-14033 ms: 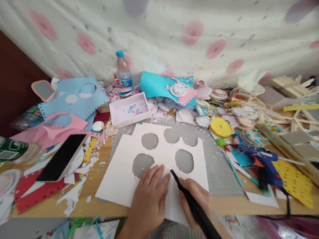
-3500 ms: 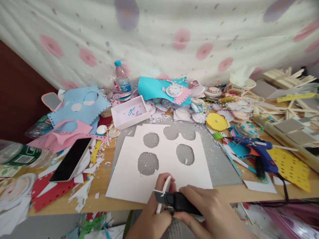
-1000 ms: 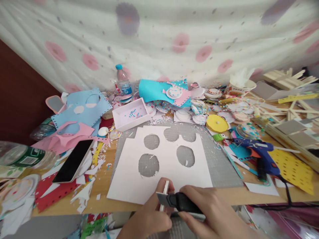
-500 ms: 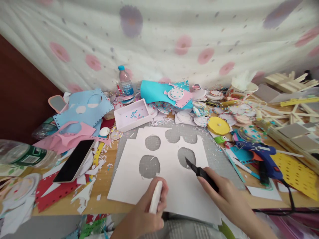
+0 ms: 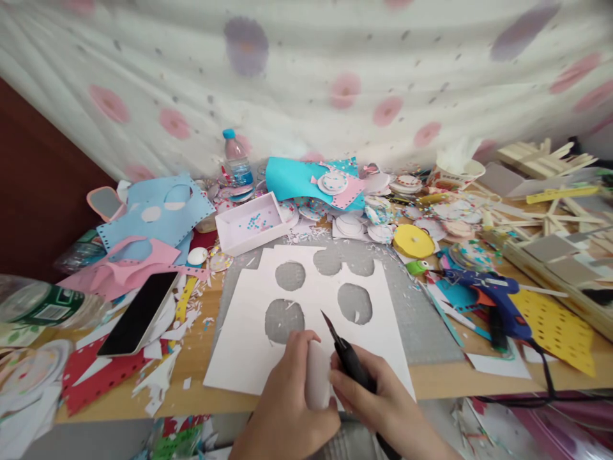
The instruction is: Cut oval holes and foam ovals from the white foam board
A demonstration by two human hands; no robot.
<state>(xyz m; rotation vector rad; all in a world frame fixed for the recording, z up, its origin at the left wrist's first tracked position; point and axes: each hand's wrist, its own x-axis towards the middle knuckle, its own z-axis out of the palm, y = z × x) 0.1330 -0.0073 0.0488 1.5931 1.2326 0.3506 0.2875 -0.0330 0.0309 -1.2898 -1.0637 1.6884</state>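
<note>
My left hand (image 5: 285, 406) is closed round a white cut-out disc (image 5: 317, 374), held tilted with its face towards my right hand. In my right hand (image 5: 387, 399) is a craft knife (image 5: 353, 364) with a black handle, its blade pointing up and to the left, just right of the disc. Both hands are over the near edge of a white sheet (image 5: 239, 345) that has several round holes cut in it. Beneath the sheet lies a grey cutting mat (image 5: 426, 329), visible through the holes.
Behind the mat stand a white box (image 5: 227, 236) holding small confetti and a bottle (image 5: 237, 160). A phone (image 5: 138, 316) lies on scraps at the left. On the right are a blue glue gun (image 5: 502, 297), a yellow disc (image 5: 412, 241) and wooden sticks (image 5: 541, 160).
My right hand has moved left with the craft knife, away from the right-hand hole and up beside the disc. The disc has turned, showing more of its face. The view has shifted slightly.
</note>
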